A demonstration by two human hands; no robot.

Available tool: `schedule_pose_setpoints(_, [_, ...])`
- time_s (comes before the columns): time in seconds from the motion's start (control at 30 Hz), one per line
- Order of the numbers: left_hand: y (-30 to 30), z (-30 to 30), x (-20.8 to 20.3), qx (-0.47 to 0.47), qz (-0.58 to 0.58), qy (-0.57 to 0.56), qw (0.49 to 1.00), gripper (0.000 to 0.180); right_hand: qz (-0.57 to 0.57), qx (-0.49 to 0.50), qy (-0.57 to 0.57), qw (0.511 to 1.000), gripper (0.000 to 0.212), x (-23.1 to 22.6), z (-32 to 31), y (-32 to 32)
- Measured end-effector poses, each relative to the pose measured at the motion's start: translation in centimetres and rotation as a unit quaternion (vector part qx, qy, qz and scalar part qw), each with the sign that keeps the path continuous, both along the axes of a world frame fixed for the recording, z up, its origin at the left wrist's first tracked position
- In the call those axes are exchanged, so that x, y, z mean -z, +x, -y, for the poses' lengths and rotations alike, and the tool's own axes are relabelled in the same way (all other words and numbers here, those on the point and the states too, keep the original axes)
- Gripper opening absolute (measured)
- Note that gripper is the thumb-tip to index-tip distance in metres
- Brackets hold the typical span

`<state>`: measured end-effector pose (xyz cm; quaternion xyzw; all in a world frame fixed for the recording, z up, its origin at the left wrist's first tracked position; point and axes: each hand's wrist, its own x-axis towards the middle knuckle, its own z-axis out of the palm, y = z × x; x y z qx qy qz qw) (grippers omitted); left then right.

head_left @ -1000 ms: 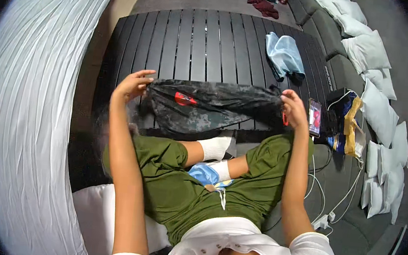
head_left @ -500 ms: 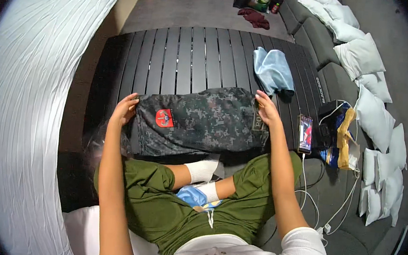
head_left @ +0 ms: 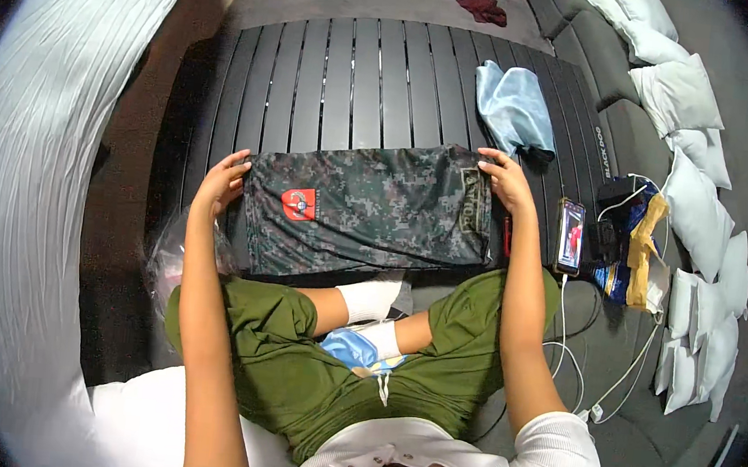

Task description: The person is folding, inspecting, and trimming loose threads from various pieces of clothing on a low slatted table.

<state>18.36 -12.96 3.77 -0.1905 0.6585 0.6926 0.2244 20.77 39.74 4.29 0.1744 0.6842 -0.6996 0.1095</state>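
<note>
A dark camouflage-print garment [head_left: 368, 206], folded into a long rectangle, lies across the near part of the black slatted table [head_left: 352, 87]. On its left part is a red shield patch, and a lettered strip runs along its right end. My left hand [head_left: 224, 181] is at its upper left corner, fingers curled on the edge. At the upper right corner, my right hand [head_left: 507, 181] pinches the cloth with its fingertips. Both thumbs are partly hidden. My forearms reach over my crossed legs in green trousers.
Crumpled light-blue cloth [head_left: 514, 107] lies on the table's right side. A phone [head_left: 570, 237] with a lit screen, white cables and a blue-yellow packet [head_left: 647, 251] are at right. White pillows [head_left: 675, 96] line the grey sofa. A clear plastic bag [head_left: 169, 259] sits beside my left knee.
The garment's right end has been pulled straighter and its lettered strip shows more fully. My right fingers have closed in on its corner. The view has tilted slightly downward.
</note>
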Motion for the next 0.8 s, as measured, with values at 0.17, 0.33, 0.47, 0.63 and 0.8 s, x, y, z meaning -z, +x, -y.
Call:
schedule_pose_setpoints(0.17, [0.7, -0.8, -1.8, 0.011, 0.026, 0.002, 1.000, 0.042, -0.040, 0.003, 0.052, 0.998, 0.025, -0.5, 0.1, 0.2])
schedule_pose_setpoints(0.33, [0.8, -0.6, -2.8, 0.046, -0.032, 0.012, 0.998, 0.040, -0.030, -0.003, 0.096, 0.995, 0.023, -1.2, -1.0, 0.6])
schedule_pose_setpoints(0.47, [1.4, -0.5, -6.9, -0.025, -0.093, 0.003, 0.995, 0.033, -0.053, 0.033, 0.092, 0.994, 0.020, -3.5, -1.0, 1.9])
schedule_pose_setpoints(0.63, [3.6, -0.3, -12.8, -0.080, -0.185, 0.021, 0.979, 0.030, -0.163, 0.112, -0.125, 0.972, 0.017, -7.4, -2.2, 3.3])
schedule_pose_setpoints(0.8, [6.2, -0.6, -16.1, -0.115, -0.246, 0.078, 0.959, 0.028, -0.258, 0.170, -0.190, 0.932, 0.018, -11.5, -0.9, 4.5])
